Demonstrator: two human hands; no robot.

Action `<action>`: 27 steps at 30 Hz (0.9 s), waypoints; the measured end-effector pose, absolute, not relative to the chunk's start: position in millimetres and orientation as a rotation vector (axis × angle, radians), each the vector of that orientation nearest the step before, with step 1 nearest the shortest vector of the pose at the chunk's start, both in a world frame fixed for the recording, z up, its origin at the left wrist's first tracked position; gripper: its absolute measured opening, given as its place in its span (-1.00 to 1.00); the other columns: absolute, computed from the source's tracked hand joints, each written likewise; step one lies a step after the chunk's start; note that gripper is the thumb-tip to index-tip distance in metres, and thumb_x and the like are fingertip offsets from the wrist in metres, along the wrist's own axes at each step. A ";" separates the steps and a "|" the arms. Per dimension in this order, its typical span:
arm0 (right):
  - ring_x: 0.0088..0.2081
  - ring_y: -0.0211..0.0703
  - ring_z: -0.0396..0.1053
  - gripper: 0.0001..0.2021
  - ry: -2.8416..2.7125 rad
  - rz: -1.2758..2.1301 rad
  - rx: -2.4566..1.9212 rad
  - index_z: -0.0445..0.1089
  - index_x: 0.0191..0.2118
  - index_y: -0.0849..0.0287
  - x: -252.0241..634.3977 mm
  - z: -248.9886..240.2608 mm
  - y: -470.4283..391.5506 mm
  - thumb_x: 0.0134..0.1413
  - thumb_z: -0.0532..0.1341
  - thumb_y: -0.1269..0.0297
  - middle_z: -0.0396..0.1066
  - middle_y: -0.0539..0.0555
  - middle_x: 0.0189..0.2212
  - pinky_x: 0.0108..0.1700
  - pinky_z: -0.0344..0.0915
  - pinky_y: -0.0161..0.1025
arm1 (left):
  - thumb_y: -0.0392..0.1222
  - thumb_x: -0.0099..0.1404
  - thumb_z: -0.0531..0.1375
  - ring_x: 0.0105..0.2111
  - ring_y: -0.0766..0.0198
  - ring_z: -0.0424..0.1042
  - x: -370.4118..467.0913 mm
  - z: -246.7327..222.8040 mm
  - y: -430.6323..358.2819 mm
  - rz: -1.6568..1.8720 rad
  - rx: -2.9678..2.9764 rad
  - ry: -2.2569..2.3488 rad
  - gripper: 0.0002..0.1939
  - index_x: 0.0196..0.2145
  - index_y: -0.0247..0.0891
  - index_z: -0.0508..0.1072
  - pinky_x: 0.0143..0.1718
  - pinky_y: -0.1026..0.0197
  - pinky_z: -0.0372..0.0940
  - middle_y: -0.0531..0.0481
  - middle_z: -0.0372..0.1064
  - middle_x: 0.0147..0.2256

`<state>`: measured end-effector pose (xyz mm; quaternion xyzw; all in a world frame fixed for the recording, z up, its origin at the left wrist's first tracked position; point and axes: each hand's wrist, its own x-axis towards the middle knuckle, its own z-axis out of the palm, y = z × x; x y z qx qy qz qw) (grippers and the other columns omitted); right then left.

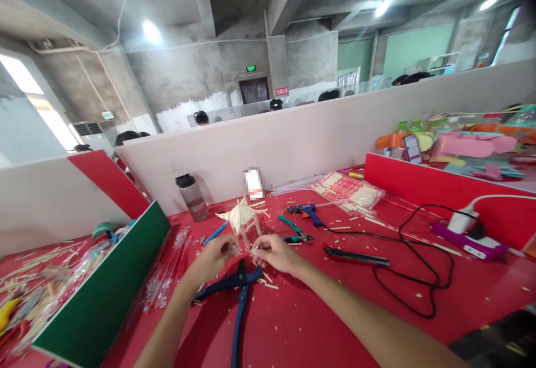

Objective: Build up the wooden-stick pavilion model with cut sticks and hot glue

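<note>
My left hand point(220, 254) is closed with its fingertips together, near the foot of a small stick-built model pavilion point(242, 216). Opposite it, my right hand point(274, 253) is closed in a pinch. Whatever lies between the fingers of either hand is too small to make out. The pavilion has a pointed roof and thin legs, and stands just beyond both hands. Directly below the hands lies a large blue-handled cutting tool point(240, 281), its handles spread. Green-handled cutters point(295, 228) rest to the right of my right hand, and a blue pen-like stick point(216, 232) is behind my left.
A blue glue gun point(309, 213), a black utility knife point(355, 256) and bundled wooden sticks point(349, 192) lie to the right. A black cord runs to a purple power strip point(471, 240). A bottle point(192, 197) and a phone point(253, 184) stand by the partition point(293, 139).
</note>
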<state>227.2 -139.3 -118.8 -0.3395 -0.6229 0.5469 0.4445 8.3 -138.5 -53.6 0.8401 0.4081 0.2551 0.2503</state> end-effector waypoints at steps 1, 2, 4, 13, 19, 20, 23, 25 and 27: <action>-0.52 -0.23 0.41 -0.67 -1.535 1.348 -0.840 0.41 -0.38 0.24 229.9 -117.1 -138.0 -0.02 0.36 0.03 0.48 0.02 -0.51 -0.40 0.36 -0.28 | -0.09 0.31 0.14 -0.40 0.27 0.30 3.2 -53.0 -135.5 0.720 2.280 1.136 -0.80 -0.36 -0.27 0.43 -0.31 0.27 0.23 0.03 0.38 -0.43; -0.50 -0.22 0.42 -0.66 -1.527 1.342 -0.839 0.43 -0.37 0.24 232.6 -115.2 -137.1 -0.02 0.36 0.02 0.49 0.03 -0.51 -0.38 0.37 -0.26 | -0.04 0.31 0.15 -0.41 0.27 0.30 -1.3 -52.2 -132.9 0.747 2.263 1.155 -0.76 -0.37 -0.27 0.42 -0.31 0.27 0.23 0.03 0.36 -0.44; -0.48 -0.19 0.44 -0.64 -1.515 1.332 -0.836 0.47 -0.34 0.26 236.6 -111.5 -136.2 -0.02 0.36 -0.01 0.50 0.04 -0.49 -0.34 0.38 -0.23 | 0.03 0.30 0.17 -0.42 0.28 0.30 -6.3 -50.4 -130.4 0.786 2.224 1.165 -0.70 -0.38 -0.28 0.42 -0.32 0.27 0.23 0.04 0.36 -0.45; -0.48 -0.17 0.46 -0.57 -1.469 1.380 -0.774 0.50 -0.28 0.26 228.3 -118.5 -139.5 0.00 0.35 -0.09 0.50 0.03 -0.52 -0.33 0.41 -0.22 | 0.01 0.29 0.23 -0.26 0.16 0.51 26.0 -58.6 -143.9 0.740 2.100 1.051 -0.68 -0.13 -0.26 0.56 -0.15 0.20 0.36 -0.09 0.57 -0.25; -0.51 -0.20 0.44 -0.54 -1.406 1.421 -0.736 0.42 -0.30 0.25 224.2 -125.0 -135.2 -0.05 0.38 -0.11 0.50 0.02 -0.52 -0.38 0.40 -0.24 | -0.02 0.31 0.20 -0.31 0.19 0.48 30.1 -66.1 -141.0 0.776 2.134 1.091 -0.74 -0.28 -0.28 0.53 -0.21 0.24 0.33 -0.06 0.54 -0.33; -0.51 -0.21 0.44 -0.54 -1.414 1.410 -0.732 0.42 -0.31 0.25 224.6 -124.6 -134.5 -0.05 0.38 -0.11 0.49 0.02 -0.52 -0.38 0.39 -0.25 | -0.03 0.32 0.19 -0.33 0.20 0.46 29.1 -65.8 -140.6 0.777 2.152 1.096 -0.75 -0.31 -0.28 0.50 -0.23 0.24 0.31 -0.04 0.52 -0.35; -0.53 -0.22 0.41 -0.57 -1.446 1.371 -0.734 0.41 -0.33 0.24 227.4 -120.9 -133.6 -0.03 0.37 -0.10 0.46 0.00 -0.53 -0.40 0.37 -0.26 | -0.06 0.34 0.15 -0.35 0.24 0.39 24.5 -65.0 -139.4 0.764 2.216 1.105 -0.78 -0.33 -0.27 0.42 -0.26 0.26 0.27 0.01 0.44 -0.38; -0.52 -0.23 0.40 -0.59 -1.456 1.350 -0.740 0.41 -0.34 0.23 229.3 -117.6 -133.8 -0.02 0.37 -0.07 0.46 -0.01 -0.52 -0.40 0.36 -0.27 | -0.07 0.36 0.12 -0.36 0.26 0.34 21.0 -65.3 -138.3 0.746 2.244 1.107 -0.79 -0.33 -0.26 0.38 -0.28 0.27 0.25 0.03 0.39 -0.38; -0.52 -0.25 0.39 -0.62 -1.453 1.344 -0.752 0.41 -0.34 0.23 230.2 -115.1 -134.4 0.00 0.36 -0.04 0.45 -0.01 -0.51 -0.40 0.36 -0.28 | -0.06 0.37 0.11 -0.37 0.27 0.30 18.6 -66.0 -137.1 0.744 2.242 1.109 -0.78 -0.34 -0.25 0.35 -0.30 0.28 0.23 0.05 0.34 -0.40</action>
